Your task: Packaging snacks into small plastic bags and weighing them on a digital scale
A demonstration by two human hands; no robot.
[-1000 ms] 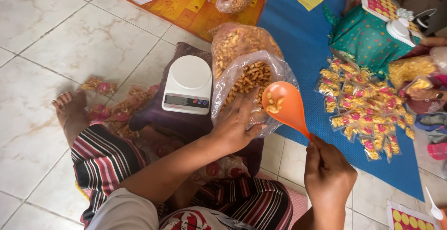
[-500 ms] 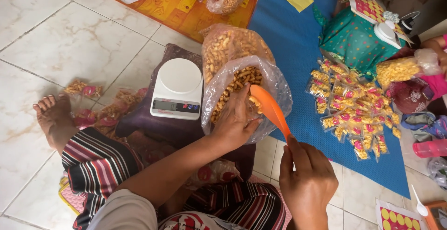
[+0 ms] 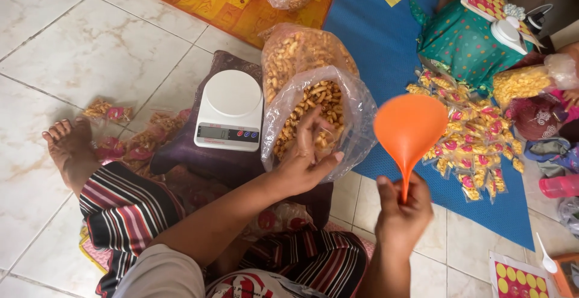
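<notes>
My left hand (image 3: 304,159) grips the near rim of a clear plastic bag (image 3: 356,114) full of small tan snack pieces, holding its mouth apart. My right hand (image 3: 401,210) pinches the narrow stem of an orange funnel (image 3: 409,126), which stands upright to the right of the bag, wide end up. A white kitchen scale (image 3: 229,110) rests on a dark purple cushion (image 3: 181,153) just left of the bag. A second, fuller snack bag (image 3: 298,48) lies behind the first.
A heap of small sealed snack packets (image 3: 467,147) lies on a blue mat (image 3: 374,27) to the right. Several packets (image 3: 105,111) sit on the tiled floor by my bare foot (image 3: 69,150). A teal cloth bundle (image 3: 467,42) and other people's feet are at the back.
The funnel has come out of the bag's mouth and now stands upright to its right, wide end up. My left hand stays on the bag's rim.
</notes>
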